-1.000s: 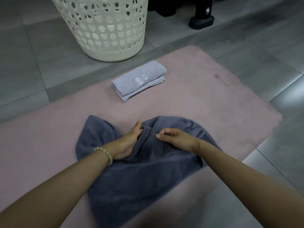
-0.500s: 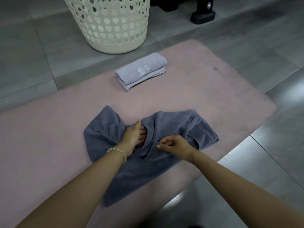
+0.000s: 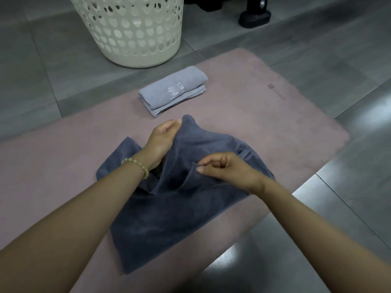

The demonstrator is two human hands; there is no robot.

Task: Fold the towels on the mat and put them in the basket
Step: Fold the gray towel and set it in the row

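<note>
Both hands pinch the dark blue-grey towel: left hand lifts a corner, right hand an edge; rumpled, unfolded on pink mat.

Head view, body only. Both the left hand and the right hand are showing bare. The left wrist is wearing one beaded bracelet: a single strand of small rounded beads, pale cream to light gold, some looking slightly larger than others, sitting close round the wrist. Beads on the underside are lying hidden. The left forearm and the right forearm are running bare from wrist to the lower frame edge; anything being worn above that is falling outside the view. The right thumbnail is showing short and rounded.
</note>
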